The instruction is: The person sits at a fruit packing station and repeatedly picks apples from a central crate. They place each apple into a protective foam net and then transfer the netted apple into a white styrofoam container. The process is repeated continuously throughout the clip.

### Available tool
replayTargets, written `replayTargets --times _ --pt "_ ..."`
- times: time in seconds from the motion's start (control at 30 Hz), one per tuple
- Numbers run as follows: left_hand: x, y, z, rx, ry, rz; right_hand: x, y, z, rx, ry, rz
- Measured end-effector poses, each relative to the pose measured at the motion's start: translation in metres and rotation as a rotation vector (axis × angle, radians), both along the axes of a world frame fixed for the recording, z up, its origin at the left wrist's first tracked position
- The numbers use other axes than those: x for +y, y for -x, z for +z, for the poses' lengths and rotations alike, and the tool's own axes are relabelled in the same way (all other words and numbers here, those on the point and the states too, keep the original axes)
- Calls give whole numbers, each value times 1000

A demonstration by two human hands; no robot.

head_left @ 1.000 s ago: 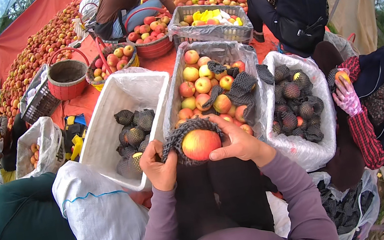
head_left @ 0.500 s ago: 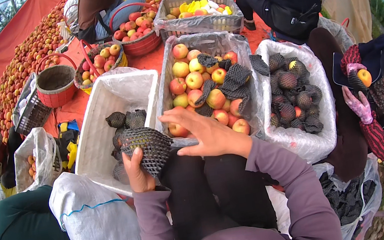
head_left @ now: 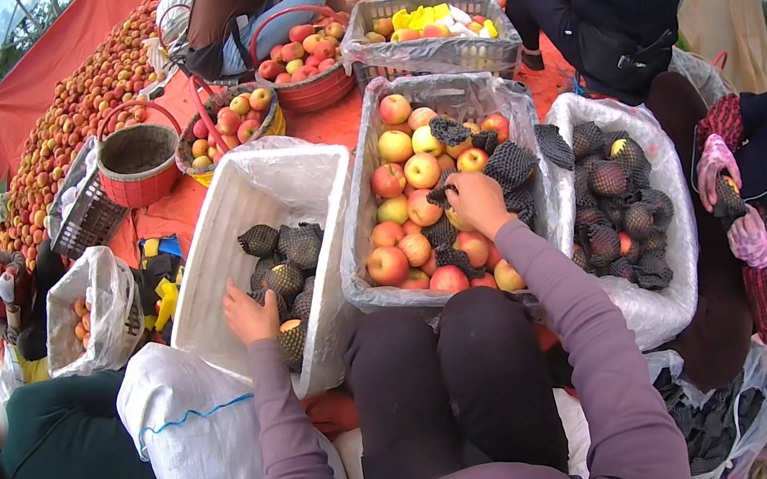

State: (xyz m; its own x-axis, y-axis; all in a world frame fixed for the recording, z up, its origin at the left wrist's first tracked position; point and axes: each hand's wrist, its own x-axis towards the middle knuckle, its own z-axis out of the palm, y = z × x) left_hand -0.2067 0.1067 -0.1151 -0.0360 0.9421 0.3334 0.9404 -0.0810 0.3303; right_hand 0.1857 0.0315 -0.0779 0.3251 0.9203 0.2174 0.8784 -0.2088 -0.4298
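Observation:
My right hand (head_left: 477,201) reaches into the middle lined crate (head_left: 364,233) of loose red-yellow apples (head_left: 391,179). Its fingers pinch a black foam net sleeve (head_left: 443,197) lying among the apples. My left hand (head_left: 248,313) is low in the white-lined crate (head_left: 227,215) on the left, fingers apart with nothing seen in them. It is right beside several apples wrapped in black net (head_left: 285,280), one of them (head_left: 291,340) just below the hand.
A third lined crate (head_left: 683,270) of netted apples stands to the right, where a person in pink gloves (head_left: 719,168) holds one. A person in dark green (head_left: 68,475) and a white sack (head_left: 204,442) sit at my left. Red baskets (head_left: 138,169) and an apple heap (head_left: 69,119) lie beyond.
The apple went from both hands into a black net. My left hand carried it down into the left crate and let go. My right hand moved forward into the middle crate onto a net sleeve.

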Motion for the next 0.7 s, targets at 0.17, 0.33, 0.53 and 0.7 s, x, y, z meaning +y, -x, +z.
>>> replayTargets --times 0.17,0.33,0.53,0.7 --pt "-79 -151 117 -1253 608 -677 -30 72 67 599 -381 344" --pt "-81 -165 107 -1476 472 -668 -44 92 89 965 -451 303" --pt "-87 -160 100 -1048 141 -573 -61 88 95 -106 -501 447" --pt "-95 -161 117 -638 -102 -680 -63 99 85 846 155 581"
